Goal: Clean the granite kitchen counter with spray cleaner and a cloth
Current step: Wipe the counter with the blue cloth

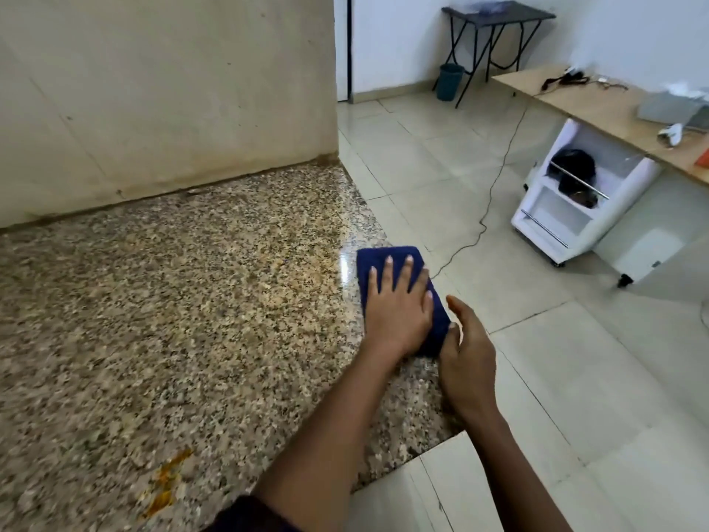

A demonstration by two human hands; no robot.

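Left hand presses flat, fingers spread, on folded dark-blue cloth at speckled granite counter edge w/ orange stain; right hand open, fingers relaxed, touching cloth's near end.

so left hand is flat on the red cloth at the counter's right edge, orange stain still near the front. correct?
Not quite: the cloth is dark blue, not red. The head view shows the left hand pressed flat on it at the right edge of the granite counter, and the orange stain is indeed near the front, unwiped.
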